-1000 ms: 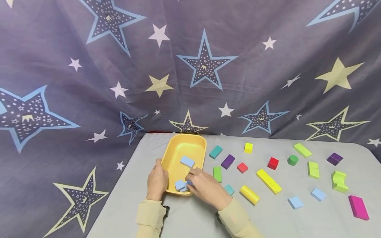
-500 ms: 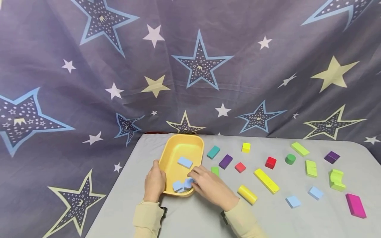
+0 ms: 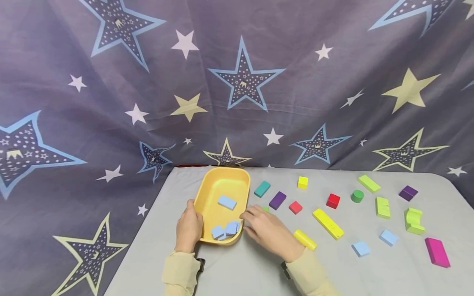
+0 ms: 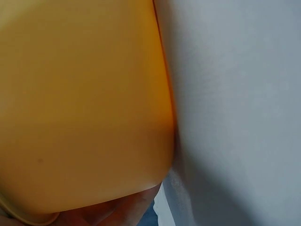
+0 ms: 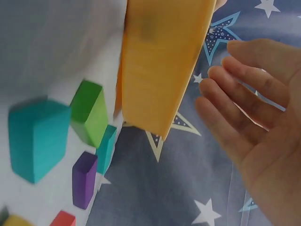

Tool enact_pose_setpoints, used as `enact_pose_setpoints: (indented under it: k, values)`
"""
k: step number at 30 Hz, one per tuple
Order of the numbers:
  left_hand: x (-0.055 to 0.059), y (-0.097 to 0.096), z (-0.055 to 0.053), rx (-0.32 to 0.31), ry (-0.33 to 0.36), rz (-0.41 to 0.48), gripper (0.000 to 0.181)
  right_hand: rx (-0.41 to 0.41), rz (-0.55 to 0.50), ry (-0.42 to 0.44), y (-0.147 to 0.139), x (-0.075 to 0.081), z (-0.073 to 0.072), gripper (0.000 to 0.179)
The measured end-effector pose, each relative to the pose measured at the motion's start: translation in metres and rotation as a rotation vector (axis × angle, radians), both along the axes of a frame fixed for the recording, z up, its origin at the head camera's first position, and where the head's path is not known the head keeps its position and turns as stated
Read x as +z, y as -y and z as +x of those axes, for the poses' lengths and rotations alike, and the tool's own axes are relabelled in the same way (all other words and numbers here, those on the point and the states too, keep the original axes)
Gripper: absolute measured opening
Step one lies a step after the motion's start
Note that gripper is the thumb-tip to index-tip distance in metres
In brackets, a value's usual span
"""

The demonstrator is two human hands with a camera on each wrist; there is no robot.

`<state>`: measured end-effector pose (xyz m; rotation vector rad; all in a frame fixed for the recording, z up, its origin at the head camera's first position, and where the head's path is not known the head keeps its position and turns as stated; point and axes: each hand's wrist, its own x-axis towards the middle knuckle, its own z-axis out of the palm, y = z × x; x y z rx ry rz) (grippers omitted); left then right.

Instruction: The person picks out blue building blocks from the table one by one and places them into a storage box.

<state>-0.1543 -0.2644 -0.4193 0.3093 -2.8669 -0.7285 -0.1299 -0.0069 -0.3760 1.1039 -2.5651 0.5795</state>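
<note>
A yellow tray (image 3: 223, 184) stands at the table's left side, with several light blue blocks in it. One blue block (image 3: 227, 202) lies alone near the tray's middle, while the others (image 3: 232, 228) are bunched at the near end. My left hand (image 3: 189, 228) grips the left rim; the left wrist view shows the tray's outer wall (image 4: 84, 103) close up, with fingers (image 4: 124, 207) at its lower edge. Beside the right rim, my right hand (image 3: 268, 230) holds nothing. In the right wrist view its fingers (image 5: 230, 101) are loosely bent and apart from the tray wall (image 5: 162, 66).
Scattered blocks lie right of the tray: teal (image 3: 262, 188), purple (image 3: 277, 200), red (image 3: 295, 207), a long yellow one (image 3: 328, 223), a yellow cylinder (image 3: 305, 239), two light blue ones (image 3: 361, 248) and a magenta one (image 3: 437, 252). A star-patterned curtain (image 3: 296, 102) hangs behind the table.
My right hand has let go of a blue block at the tray's near end and drawn back right, over the rim. My left hand keeps its grip. The head view has turned slightly right.
</note>
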Motion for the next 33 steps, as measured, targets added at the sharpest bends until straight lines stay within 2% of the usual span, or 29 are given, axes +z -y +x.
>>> enact_pose_setpoints:
  k: [11,26,33]
  values:
    - [0.001,0.001,0.001,-0.004,0.011,0.001,0.038,-0.053,0.025,0.012,-0.018,0.001,0.001,0.023]
    - [0.000,-0.002,0.002,-0.002,-0.005,0.003,0.038,-0.113,0.033,0.044,-0.045,-0.007,0.003,0.026]
    - [0.001,0.000,0.002,0.006,0.018,0.010,0.040,-0.116,0.028,0.021,-0.052,-0.008,0.003,0.026]
